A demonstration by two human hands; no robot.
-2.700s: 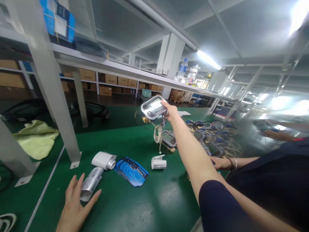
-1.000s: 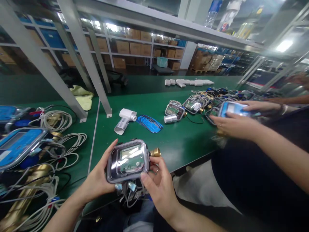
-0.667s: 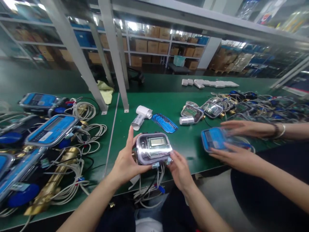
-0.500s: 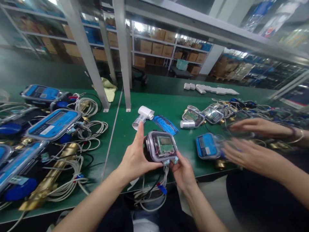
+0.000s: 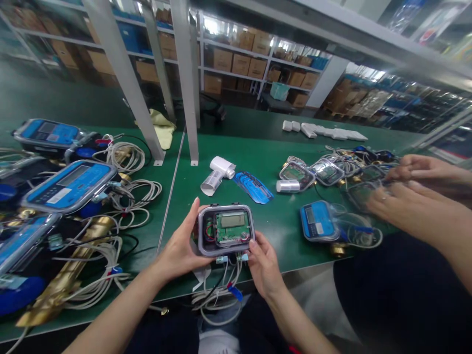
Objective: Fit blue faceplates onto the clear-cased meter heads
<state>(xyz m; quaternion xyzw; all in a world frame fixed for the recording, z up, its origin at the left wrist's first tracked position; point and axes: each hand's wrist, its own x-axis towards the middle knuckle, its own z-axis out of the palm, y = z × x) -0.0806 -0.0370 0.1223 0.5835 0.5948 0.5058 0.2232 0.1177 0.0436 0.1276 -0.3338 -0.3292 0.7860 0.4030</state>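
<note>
A clear-lidded meter box (image 5: pixel 226 230), with a green circuit board and small display showing, is held between my two hands near the bench's front edge. My left hand (image 5: pixel 180 248) grips its left side, thumb along the bottom and a finger up at the upper left corner. At the lower right corner, my right hand (image 5: pixel 266 263) pinches the box. Coiled grey cables (image 5: pixel 217 300) with a blue tag hang beneath it. Beyond the box lie white label rolls (image 5: pixel 217 174) and blue face labels (image 5: pixel 253 187).
Blue-faced meters (image 5: pixel 72 187) with cables and a brass pipe (image 5: pixel 70 275) crowd the left. Metal posts (image 5: pixel 184 83) rise behind. At the right, a co-worker's hands (image 5: pixel 409 196) are over more meters, near a blue meter (image 5: pixel 317 221).
The box has moved left and turned level, its display now facing me more squarely. Both my hands moved left with it. The co-worker's hands moved right, away from the blue meter.
</note>
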